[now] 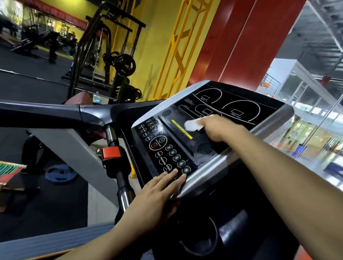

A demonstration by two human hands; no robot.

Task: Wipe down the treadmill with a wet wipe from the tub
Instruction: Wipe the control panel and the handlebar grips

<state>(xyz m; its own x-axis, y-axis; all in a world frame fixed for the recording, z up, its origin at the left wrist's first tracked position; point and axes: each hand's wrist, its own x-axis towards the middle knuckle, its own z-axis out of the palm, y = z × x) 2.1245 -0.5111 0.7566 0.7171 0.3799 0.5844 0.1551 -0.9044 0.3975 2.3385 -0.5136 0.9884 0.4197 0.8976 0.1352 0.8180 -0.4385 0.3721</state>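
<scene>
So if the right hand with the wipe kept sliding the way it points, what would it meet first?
The right hand holds the wipe on the console, pointing toward its left side. Going on, it would probably cross the yellow strip, then reach the small round buttons.

The treadmill console [220,116] has a glossy black plastic face with printed white lines, framed by a smooth, satin silver plastic rim [207,177], and wet smears dull part of its sheen. The wet wipe [193,124] looks like soft, crumpled white cloth. The handlebar post [110,132] is polished chrome metal carrying a shiny red plastic clip [111,153].
</scene>
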